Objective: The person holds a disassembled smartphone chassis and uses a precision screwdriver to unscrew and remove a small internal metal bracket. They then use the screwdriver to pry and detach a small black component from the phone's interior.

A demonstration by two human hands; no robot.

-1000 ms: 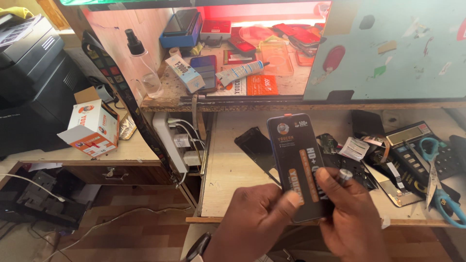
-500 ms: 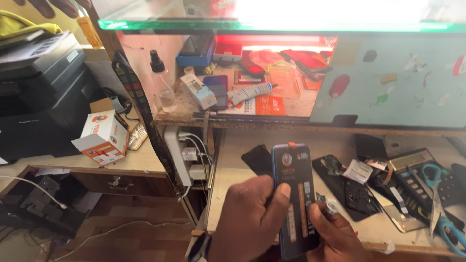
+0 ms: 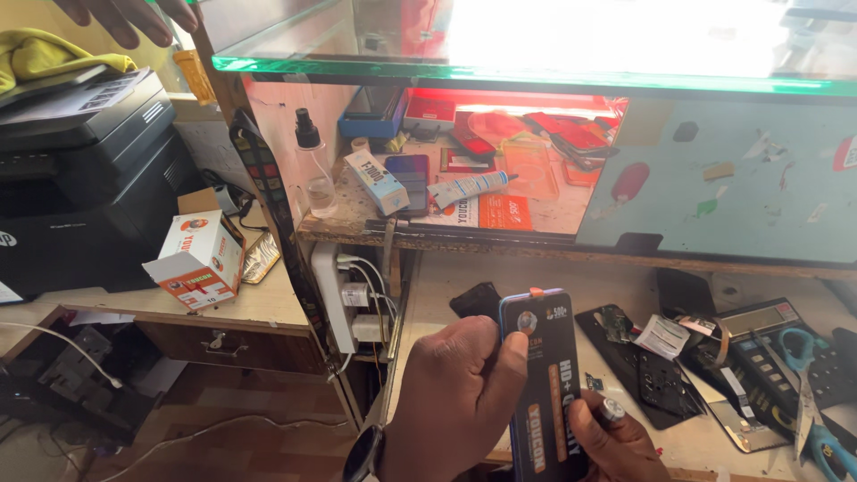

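Holding a tall, narrow blue and black retail pack (image 3: pixel 546 384) upright in front of us, we grip it from both sides above the front edge of the pale wooden surface (image 3: pixel 428 295). Our left hand (image 3: pixel 455 402) wraps its long left edge, the thumb pressed across the upper front and the fingers curled shut behind it; a dark watch (image 3: pixel 361 453) sits on that wrist. Our right hand (image 3: pixel 616 442) closes on the lower right edge of the pack, and a small silver, round-ended piece (image 3: pixel 611 410) shows at its fingertips, though we cannot tell what it is.

Behind the pack, on the surface, lie a small black item (image 3: pixel 475 300), a dark phone frame (image 3: pixel 644 370) with a circuit board, a white slip, a calculator (image 3: pixel 763 344) and blue-handled scissors (image 3: pixel 808 384) at the far right. On the shelf above are a clear spray bottle (image 3: pixel 314 170), a small white box, a dark phone (image 3: pixel 409 178), a white tube (image 3: pixel 469 187) and red and orange packets under a green-edged glass top (image 3: pixel 536 76). To the left stand a black printer (image 3: pixel 80 170) and an orange and white carton (image 3: pixel 198 259), with a white power strip (image 3: pixel 335 299) hanging beside the cabinet. Another person's hand (image 3: pixel 134 13) rests at the top left corner.
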